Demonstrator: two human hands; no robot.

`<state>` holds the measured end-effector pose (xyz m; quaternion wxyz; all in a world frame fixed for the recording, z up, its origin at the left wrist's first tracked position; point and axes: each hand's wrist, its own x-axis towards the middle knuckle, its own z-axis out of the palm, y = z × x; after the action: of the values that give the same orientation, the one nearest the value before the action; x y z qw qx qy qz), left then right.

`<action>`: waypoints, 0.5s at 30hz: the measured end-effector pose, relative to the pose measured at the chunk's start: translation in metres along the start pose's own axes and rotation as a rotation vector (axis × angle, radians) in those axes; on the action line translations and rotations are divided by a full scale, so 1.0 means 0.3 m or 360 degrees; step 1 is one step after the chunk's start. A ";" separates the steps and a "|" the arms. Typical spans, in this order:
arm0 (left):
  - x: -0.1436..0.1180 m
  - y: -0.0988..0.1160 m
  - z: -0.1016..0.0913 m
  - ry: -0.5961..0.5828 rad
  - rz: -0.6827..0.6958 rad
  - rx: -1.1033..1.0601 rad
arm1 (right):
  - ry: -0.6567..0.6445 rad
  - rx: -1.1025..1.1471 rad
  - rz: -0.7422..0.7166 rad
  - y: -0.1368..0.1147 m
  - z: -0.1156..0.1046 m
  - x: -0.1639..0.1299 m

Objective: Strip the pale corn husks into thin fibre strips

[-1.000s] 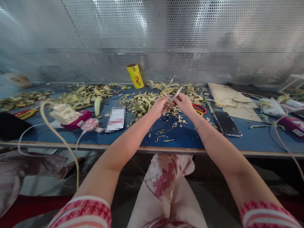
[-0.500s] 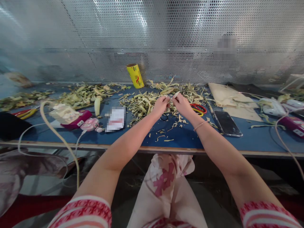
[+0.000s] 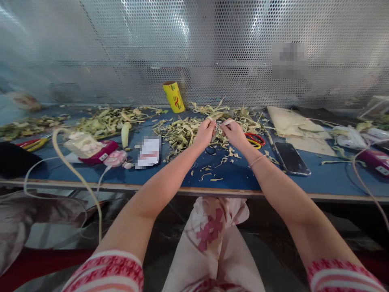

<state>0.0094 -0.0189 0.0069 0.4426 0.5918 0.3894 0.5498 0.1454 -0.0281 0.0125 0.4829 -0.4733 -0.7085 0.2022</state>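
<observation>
Over a heap of dried plant strips point(image 3: 182, 136), my left hand point(image 3: 206, 133) is closed in a pinch, its fingertips near those of my right hand. What the left fingers grip is too small to make out. A pale plant strip point(image 3: 228, 121) shows at the fingers of my right hand point(image 3: 234, 133), which is closed on it. Just right of that hand lie scissors with red and yellow handles point(image 3: 254, 140), partly hidden. Small pale scraps point(image 3: 232, 153) are scattered on the blue table point(image 3: 225, 184) below the hands.
A yellow tube point(image 3: 174, 97) stands tilted by the perforated metal wall point(image 3: 197, 44). Left are a blurred white card point(image 3: 148, 152), a pink cabled device point(image 3: 114, 158) and another plant heap point(image 3: 101, 125). Right are a phone point(image 3: 292, 158) and brown paper point(image 3: 287, 121). A seated person's leg point(image 3: 36, 215) shows lower left.
My left hand has risen slightly and its fingers have shifted. The pale strip at my right hand now lies flatter. Everything else on the table is as before.
</observation>
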 end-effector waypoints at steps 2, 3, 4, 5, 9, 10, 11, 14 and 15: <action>-0.016 0.021 0.006 -0.0105 0.0020 0.0034 | 0.0022 0.0027 0.0066 -0.004 -0.005 0.003; -0.023 0.029 0.009 -0.0149 0.0026 0.0047 | 0.0039 0.0042 0.0085 -0.005 -0.007 0.004; -0.028 0.035 0.012 -0.0178 0.0027 0.0051 | 0.0061 0.0061 0.0095 -0.006 -0.008 0.005; -0.030 0.038 0.014 -0.0201 0.0026 0.0049 | 0.0085 0.0086 0.0106 -0.006 -0.010 0.006; -0.023 0.028 0.019 -0.0242 -0.0001 -0.0005 | 0.0126 0.0157 0.0139 0.002 -0.008 0.010; -0.018 0.020 0.019 -0.0219 -0.0023 -0.0036 | 0.0124 0.0170 0.0126 0.005 -0.006 0.011; -0.011 0.012 0.018 -0.0180 -0.0047 -0.0069 | 0.0120 0.0188 0.0103 0.007 -0.005 0.011; 0.007 -0.012 0.012 -0.0017 -0.0075 -0.0154 | 0.0070 0.0269 0.0040 0.010 0.002 0.011; 0.012 -0.017 0.010 0.0028 -0.0074 -0.0178 | 0.0047 0.0297 0.0034 0.009 0.005 0.010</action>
<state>0.0129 -0.0143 0.0031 0.4842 0.5520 0.3757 0.5655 0.1451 -0.0241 0.0114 0.5331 -0.4366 -0.6744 0.2653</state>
